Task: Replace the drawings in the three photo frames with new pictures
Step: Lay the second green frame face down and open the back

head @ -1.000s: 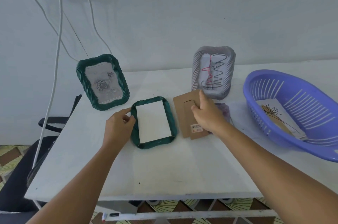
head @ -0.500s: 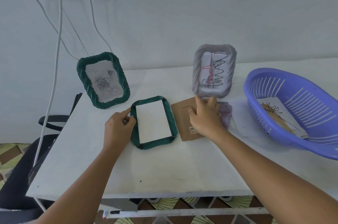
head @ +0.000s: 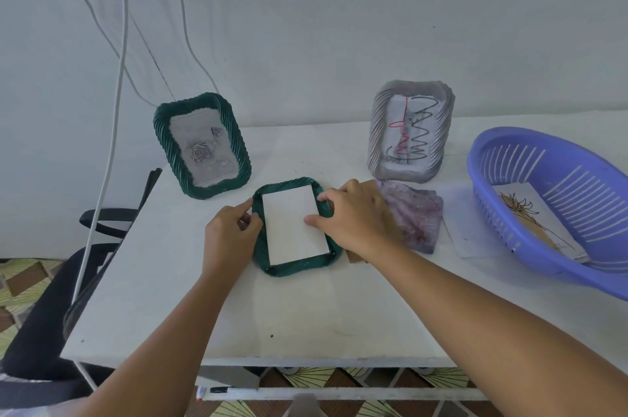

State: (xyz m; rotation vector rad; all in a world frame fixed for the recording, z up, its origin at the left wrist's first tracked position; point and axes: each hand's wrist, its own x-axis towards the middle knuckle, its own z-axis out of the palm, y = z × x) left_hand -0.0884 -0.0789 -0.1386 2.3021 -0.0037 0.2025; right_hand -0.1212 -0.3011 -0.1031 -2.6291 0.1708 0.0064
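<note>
A dark green photo frame (head: 295,268) lies face down on the white table (head: 306,314), with a blank white sheet (head: 292,229) set in its back. My left hand (head: 231,233) pinches the frame's left rim. My right hand (head: 356,216) curls over the right rim, its thumb on the white sheet. A brown cardboard backing (head: 372,184) lies mostly hidden under my right hand. Beside it lies a purple picture (head: 414,212). A grey frame (head: 377,131) with a scribble drawing stands behind. A second green frame (head: 163,131), holding a rose picture, stands at the back left.
A blue plastic basket (head: 475,158) at the right holds a flower drawing (head: 523,212). A white sheet (head: 465,233) lies between basket and purple picture. White cables (head: 112,110) hang down the wall at the left. A black chair (head: 51,297) stands past the table's left edge.
My right hand has left the cardboard backing and moved left onto the lying green frame's right rim. My left hand has stayed on the left rim.
</note>
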